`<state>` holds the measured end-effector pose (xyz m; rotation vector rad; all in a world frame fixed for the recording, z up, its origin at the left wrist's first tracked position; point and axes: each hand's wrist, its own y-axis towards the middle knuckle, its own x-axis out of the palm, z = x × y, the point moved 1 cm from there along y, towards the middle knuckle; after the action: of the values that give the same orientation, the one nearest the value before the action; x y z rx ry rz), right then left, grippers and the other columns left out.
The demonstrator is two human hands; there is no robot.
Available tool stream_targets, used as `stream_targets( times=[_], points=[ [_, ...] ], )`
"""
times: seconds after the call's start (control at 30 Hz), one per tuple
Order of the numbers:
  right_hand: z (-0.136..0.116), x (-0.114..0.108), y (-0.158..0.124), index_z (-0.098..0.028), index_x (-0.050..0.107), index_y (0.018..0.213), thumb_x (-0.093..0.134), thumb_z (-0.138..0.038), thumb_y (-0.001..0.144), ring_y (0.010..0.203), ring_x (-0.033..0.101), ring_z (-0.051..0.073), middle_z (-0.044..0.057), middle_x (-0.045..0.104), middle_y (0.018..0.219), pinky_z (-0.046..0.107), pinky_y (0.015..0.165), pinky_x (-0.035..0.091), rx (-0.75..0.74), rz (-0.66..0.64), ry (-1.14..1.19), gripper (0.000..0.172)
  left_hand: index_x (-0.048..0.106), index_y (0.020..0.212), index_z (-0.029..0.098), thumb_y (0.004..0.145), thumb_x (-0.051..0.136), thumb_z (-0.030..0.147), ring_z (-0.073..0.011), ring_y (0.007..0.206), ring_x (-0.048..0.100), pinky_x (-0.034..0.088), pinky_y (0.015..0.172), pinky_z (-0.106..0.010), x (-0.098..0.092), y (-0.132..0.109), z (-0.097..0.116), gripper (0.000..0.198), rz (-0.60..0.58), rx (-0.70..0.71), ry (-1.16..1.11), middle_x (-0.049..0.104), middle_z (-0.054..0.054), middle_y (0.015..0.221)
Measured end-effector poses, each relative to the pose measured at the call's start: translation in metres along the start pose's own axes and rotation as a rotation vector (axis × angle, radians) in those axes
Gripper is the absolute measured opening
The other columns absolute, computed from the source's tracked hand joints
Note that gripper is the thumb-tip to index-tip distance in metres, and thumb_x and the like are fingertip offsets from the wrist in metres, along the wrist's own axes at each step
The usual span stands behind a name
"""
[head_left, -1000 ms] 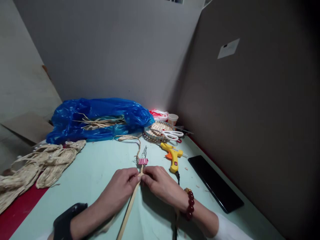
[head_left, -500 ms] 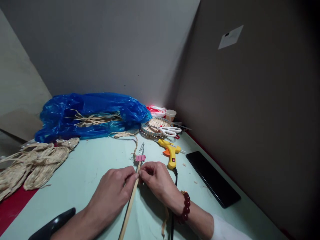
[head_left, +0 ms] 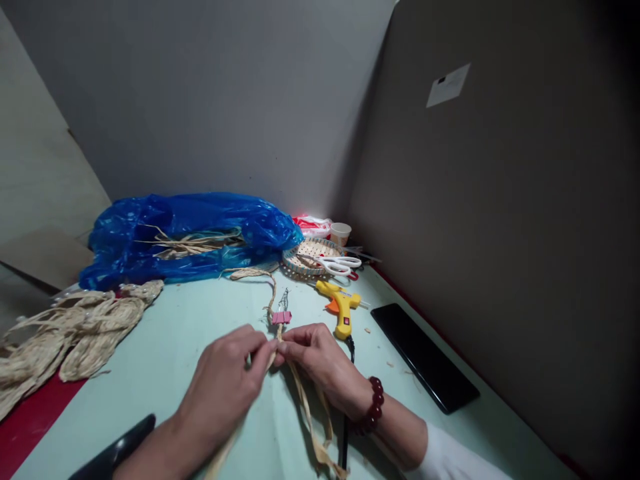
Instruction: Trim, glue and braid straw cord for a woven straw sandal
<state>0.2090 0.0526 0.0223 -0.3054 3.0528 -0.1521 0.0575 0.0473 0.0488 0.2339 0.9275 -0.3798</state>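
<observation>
A pink binder clip (head_left: 281, 318) grips a thin braid of straw-coloured strands (head_left: 273, 293) on the pale green table. Just below the clip, my left hand (head_left: 227, 373) pinches the strands between thumb and forefinger. My right hand (head_left: 320, 360), with a dark red bead bracelet at the wrist, pinches them from the other side, its fingertips close to the left ones. One strand slants down under my left hand, while other loose strands (head_left: 305, 403) hang below my right hand. The fingertips hide the crossing of the strands.
A yellow glue gun (head_left: 343, 308) with a black cord lies right of the clip, and a black phone (head_left: 425, 357) beyond it. Behind are white-handled scissors (head_left: 340, 265) on a woven basket (head_left: 300, 265), a cup (head_left: 341, 233) and a blue bag (head_left: 200, 200). Braided bundles (head_left: 100, 327) lie left.
The strand that ran straight down between my hands now slants left beneath my left hand. More loose strands show below my right hand. The view has shifted slightly.
</observation>
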Motion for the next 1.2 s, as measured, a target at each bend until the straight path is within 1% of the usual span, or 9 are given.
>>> stream_targets(
  times=[0.13, 0.2, 0.27, 0.4, 0.5, 0.63, 0.8, 1.03, 1.2],
  points=[
    [-0.004, 0.001, -0.003, -0.012, 0.065, 0.064, 0.053, -0.026, 0.076, 0.05, 0.03, 0.009, -0.004, 0.044, 0.051, 0.023, 0.048, 0.022, -0.017, -0.009, -0.032, 0.023, 0.058, 0.081, 0.02, 0.085, 0.045, 0.041, -0.0246, 0.083, 0.061, 0.043, 0.077, -0.036, -0.006, 0.022, -0.014, 0.025, -0.073, -0.065, -0.296, 0.066, -0.006, 0.083],
    [-0.006, 0.002, -0.005, -0.013, 0.063, 0.065, 0.048, -0.022, 0.079, 0.049, 0.033, 0.009, -0.002, 0.049, 0.053, 0.023, 0.049, 0.024, -0.032, -0.027, -0.066, 0.023, 0.054, 0.083, 0.02, 0.083, 0.042, 0.044, -0.0186, 0.061, 0.06, 0.045, 0.06, -0.03, 0.002, 0.028, -0.018, 0.027, -0.201, -0.102, -0.476, 0.062, -0.002, 0.067],
    [-0.008, 0.002, -0.006, -0.013, 0.062, 0.065, 0.046, -0.018, 0.08, 0.049, 0.032, 0.009, -0.003, 0.05, 0.052, 0.023, 0.049, 0.025, -0.052, -0.029, -0.13, 0.023, 0.051, 0.086, 0.02, 0.083, 0.039, 0.047, -0.0105, 0.04, 0.042, 0.033, 0.041, -0.023, 0.011, 0.029, -0.02, 0.029, -0.272, -0.164, -0.612, 0.051, 0.005, 0.056],
    [-0.012, -0.001, -0.008, -0.014, 0.061, 0.063, 0.047, -0.015, 0.083, 0.052, 0.039, 0.01, -0.002, 0.053, 0.056, 0.022, 0.052, 0.028, -0.111, -0.022, -0.322, 0.024, 0.05, 0.087, 0.02, 0.083, 0.044, 0.049, -0.005, 0.036, 0.014, 0.011, 0.035, -0.02, 0.021, 0.025, -0.023, 0.03, -0.286, -0.243, -0.757, 0.038, 0.011, 0.055],
    [-0.017, -0.001, -0.013, -0.016, 0.059, 0.06, 0.049, -0.014, 0.084, 0.057, 0.045, 0.012, 0.0, 0.057, 0.059, 0.024, 0.057, 0.03, -0.164, 0.013, -0.508, 0.026, 0.052, 0.083, 0.019, 0.078, 0.054, 0.049, -0.0054, 0.037, 0.021, 0.012, 0.036, -0.021, 0.021, 0.023, -0.025, 0.031, -0.235, -0.245, -0.784, 0.043, 0.01, 0.053],
    [-0.025, 0.0, -0.023, -0.018, 0.053, 0.06, 0.05, -0.018, 0.086, 0.051, 0.036, 0.012, 0.0, 0.05, 0.053, 0.028, 0.053, 0.022, -0.172, 0.12, -0.745, 0.026, 0.054, 0.069, 0.019, 0.072, 0.064, 0.041, -0.0064, 0.038, 0.022, 0.013, 0.04, -0.021, 0.019, 0.024, -0.026, 0.024, -0.151, -0.255, -0.773, 0.035, 0.013, 0.041],
    [-0.026, 0.009, -0.032, -0.019, 0.055, 0.07, 0.047, -0.016, 0.085, 0.05, 0.041, 0.013, 0.001, 0.057, 0.06, 0.028, 0.053, 0.022, -0.224, 0.102, -0.928, 0.018, 0.055, 0.063, 0.018, 0.068, 0.065, 0.034, -0.0084, 0.045, 0.038, 0.025, 0.047, -0.02, 0.02, 0.02, -0.019, 0.02, -0.072, -0.269, -0.798, 0.053, 0.007, 0.046],
    [-0.015, 0.031, -0.04, -0.012, 0.061, 0.1, 0.05, -0.007, 0.076, 0.068, 0.059, 0.024, 0.012, 0.068, 0.088, 0.033, 0.058, 0.023, -0.318, -0.004, -1.143, 0.026, 0.06, 0.07, 0.016, 0.077, 0.058, 0.044, -0.006, 0.032, 0.024, 0.012, 0.039, -0.021, 0.021, 0.017, -0.023, 0.029, -0.126, -0.312, -0.876, 0.042, 0.009, 0.031],
    [-0.02, 0.028, -0.041, -0.015, 0.063, 0.092, 0.05, -0.024, 0.088, 0.067, 0.059, 0.022, 0.01, 0.069, 0.083, 0.033, 0.058, 0.025, -0.354, -0.007, -1.08, 0.017, 0.061, 0.074, 0.015, 0.073, 0.067, 0.039, -0.004, 0.036, 0.026, 0.013, 0.039, -0.019, 0.02, 0.017, -0.028, 0.024, -0.143, -0.282, -0.947, 0.044, 0.01, 0.042]
  ],
)
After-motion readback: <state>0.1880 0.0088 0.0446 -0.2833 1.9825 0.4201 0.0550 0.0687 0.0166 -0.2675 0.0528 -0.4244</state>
